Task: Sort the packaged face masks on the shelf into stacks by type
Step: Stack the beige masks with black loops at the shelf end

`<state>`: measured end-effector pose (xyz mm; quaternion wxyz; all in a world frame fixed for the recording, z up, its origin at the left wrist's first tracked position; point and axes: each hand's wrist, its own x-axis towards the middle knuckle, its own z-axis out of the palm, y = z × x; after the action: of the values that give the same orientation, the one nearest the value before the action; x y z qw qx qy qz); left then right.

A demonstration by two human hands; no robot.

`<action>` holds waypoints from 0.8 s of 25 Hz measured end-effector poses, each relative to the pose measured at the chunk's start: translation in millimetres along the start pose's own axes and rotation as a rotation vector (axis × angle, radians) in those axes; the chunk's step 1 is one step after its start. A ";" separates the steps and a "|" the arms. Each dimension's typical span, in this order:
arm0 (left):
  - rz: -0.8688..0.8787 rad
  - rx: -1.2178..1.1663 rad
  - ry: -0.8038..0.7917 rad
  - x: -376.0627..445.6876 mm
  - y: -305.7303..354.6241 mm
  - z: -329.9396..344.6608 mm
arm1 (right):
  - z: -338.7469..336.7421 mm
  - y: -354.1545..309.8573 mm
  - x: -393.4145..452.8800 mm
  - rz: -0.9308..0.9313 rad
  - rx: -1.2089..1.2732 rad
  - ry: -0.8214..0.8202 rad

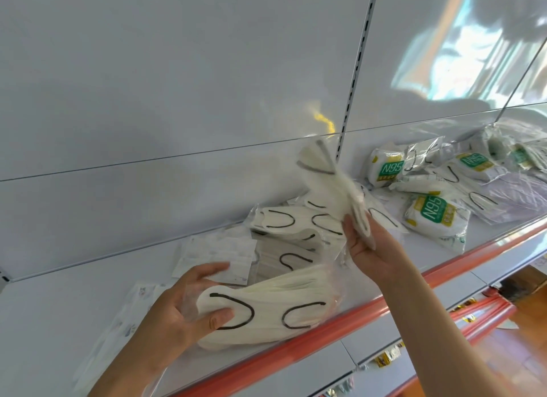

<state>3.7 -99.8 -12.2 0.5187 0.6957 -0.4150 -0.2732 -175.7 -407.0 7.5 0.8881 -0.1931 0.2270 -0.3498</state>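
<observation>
A: Left hand (189,305)?
B: Curled round one end of a clear pack of cream masks (266,308), thumb pressed on top by a black ear loop, fingers tucked behind. Lying lengthwise along the orange shelf edge (340,316), just inside it.

A: Right hand (365,242)?
B: Pinching a second pack of cream masks (328,189) by its lower end. Raised, tilted up and back from the shelf edge, blurred at the top.

A: Anything stacked?
B: A pile of like packs with black loops (290,234) directly behind the left-hand pack, further from the edge. Flat pale packets (219,254) just left of that pile, more flat ones trailing toward the near left.

A: And unsorted?
B: A jumble far along the shelf edge to the right: green-labelled N95 packs (432,216), with clear-wrapped masks mixed among them.
</observation>
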 end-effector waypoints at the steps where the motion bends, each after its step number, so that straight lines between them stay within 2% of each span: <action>1: 0.011 0.059 0.036 0.3 0.3 -0.5 | 2.0 6.6 -6.1 0.068 -0.182 -0.053; 3: 0.054 0.077 0.071 -0.7 4.2 1.5 | 8.0 21.8 -21.7 0.195 -0.721 -0.189; 4: 0.082 0.069 0.077 -2.7 6.1 2.1 | 12.6 28.3 -30.6 0.222 -0.926 -0.253; 5: 0.104 0.078 0.076 -4.7 8.2 3.8 | 17.1 32.1 -38.1 0.223 -1.021 -0.291; 8: 0.117 0.060 0.101 -10.0 9.0 7.9 | 34.6 35.8 -54.6 0.219 -1.142 -0.445; 12: 0.045 0.036 0.118 -13.0 10.4 9.8 | 49.9 39.5 -61.0 0.379 -1.460 -0.472; 14: 0.002 0.063 0.175 -11.6 8.4 6.4 | 42.6 36.1 -63.8 0.261 -1.378 -0.476; 17: -0.062 0.038 0.193 -13.7 7.5 2.4 | 26.1 30.2 -71.0 0.130 -1.039 -0.462; 18: -0.087 0.020 0.146 -15.0 5.9 2.9 | 17.2 31.1 -75.6 0.105 -1.071 -0.464; 20: -0.108 0.064 0.050 -19.8 7.5 7.3 | -4.6 43.6 -79.8 -0.013 -1.437 -0.548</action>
<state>-14.4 -87.2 -8.3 0.4908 0.7400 -0.3724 -0.2697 -206.9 -321.6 3.2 0.5670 -0.8038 0.1694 -0.0615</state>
